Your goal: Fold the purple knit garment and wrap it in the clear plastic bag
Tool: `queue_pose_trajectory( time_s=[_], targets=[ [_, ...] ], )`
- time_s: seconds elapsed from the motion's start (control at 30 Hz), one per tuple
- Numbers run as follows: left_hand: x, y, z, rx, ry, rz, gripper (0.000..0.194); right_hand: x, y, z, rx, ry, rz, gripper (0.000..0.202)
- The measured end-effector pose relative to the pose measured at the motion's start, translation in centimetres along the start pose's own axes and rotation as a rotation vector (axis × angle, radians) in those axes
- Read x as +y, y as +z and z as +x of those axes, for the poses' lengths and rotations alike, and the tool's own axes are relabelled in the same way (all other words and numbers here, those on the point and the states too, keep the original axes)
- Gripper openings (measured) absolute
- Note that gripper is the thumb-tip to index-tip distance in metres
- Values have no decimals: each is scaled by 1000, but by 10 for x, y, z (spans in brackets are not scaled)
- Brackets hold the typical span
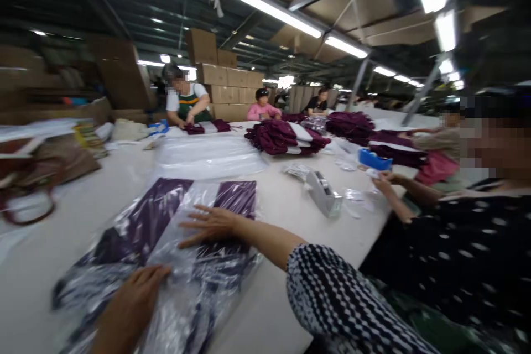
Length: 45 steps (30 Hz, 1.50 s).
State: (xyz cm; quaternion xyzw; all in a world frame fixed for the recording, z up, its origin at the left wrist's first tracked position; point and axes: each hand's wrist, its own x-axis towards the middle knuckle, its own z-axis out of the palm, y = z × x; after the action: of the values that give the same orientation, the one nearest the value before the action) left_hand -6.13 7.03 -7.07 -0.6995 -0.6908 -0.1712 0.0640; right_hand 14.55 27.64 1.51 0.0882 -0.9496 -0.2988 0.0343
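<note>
Plastic-wrapped clothing (pixel 236 199) lies under one left hand (pixel 130 304) and one right hand (pixel 213 225).

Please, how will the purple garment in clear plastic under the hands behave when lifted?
The purple garment would probably sag, as its clear plastic wrinkles softly and nothing stiff shows. The glossy plastic may feel slippery. It lies rather flat, so rolling seems unlikely.

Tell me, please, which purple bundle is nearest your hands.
The clear-bagged bundle lies under the left hand and right hand; the other bundles are farther off.
</note>
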Motion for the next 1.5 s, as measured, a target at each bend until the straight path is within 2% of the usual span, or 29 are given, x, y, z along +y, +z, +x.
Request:
queue_pose_trajectory(
  time_s=[0.07,0.1,0.2,0.3,0.37,0.4,0.47,0.53,0.57,0.63,0.7,0.8,0.9,1.0,1.1,1.2,1.3,1.4,1.5],
  targets=[
    [20,-17,1,-23,-39,9,42,8,7,3,31,-32,128,53],
    [27,-23,3,-39,-52,6,41,15,11,3,32,0,191,52],
    [37,-31,7,-67,-87,-15,37,42,23,-4,-17,341,322,46],
    [38,-33,4,-56,-102,-37,33,55,20,-9,-13,675,365,45],
    [39,-32,1,-46,-96,-54,32,41,14,0,-9,854,483,64],
    [38,-31,1,-38,-91,-61,31,28,12,9,-10,890,580,77],
    [38,-30,-1,-25,-84,-66,29,-5,12,32,-6,841,779,93],
    [37,-29,-1,-20,-86,-65,30,-34,15,54,3,756,896,96],
    [36,-29,-2,-20,-88,-66,32,-43,18,62,8,771,925,94],
    [36,-29,-2,-19,-95,-73,36,-47,23,70,46,941,948,84],
    [35,-29,-2,-14,-99,-88,38,-32,27,64,170,1162,950,75],
    [35,-32,0,-5,-106,-122,35,6,31,22,438,1348,954,66],
    [34,-33,3,-1,-110,-165,27,35,33,-65,603,1471,958,61],
    [26,-25,3,16,-110,-188,23,44,27,-185,589,1691,852,48],
    [10,-8,3,17,-106,-172,29,34,8,-302,512,1991,640,39],
    [-4,6,4,27,-91,-152,38,18,-6,-381,456,2202,578,26],
    [-10,9,4,9,-64,-142,50,8,1,-413,437,2277,759,26],
    [-13,7,2,1,-46,-125,59,8,16,-418,488,2268,973,31],
    [-15,9,0,7,-34,-106,63,16,27,-413,556,2245,1055,27]
  ],
)
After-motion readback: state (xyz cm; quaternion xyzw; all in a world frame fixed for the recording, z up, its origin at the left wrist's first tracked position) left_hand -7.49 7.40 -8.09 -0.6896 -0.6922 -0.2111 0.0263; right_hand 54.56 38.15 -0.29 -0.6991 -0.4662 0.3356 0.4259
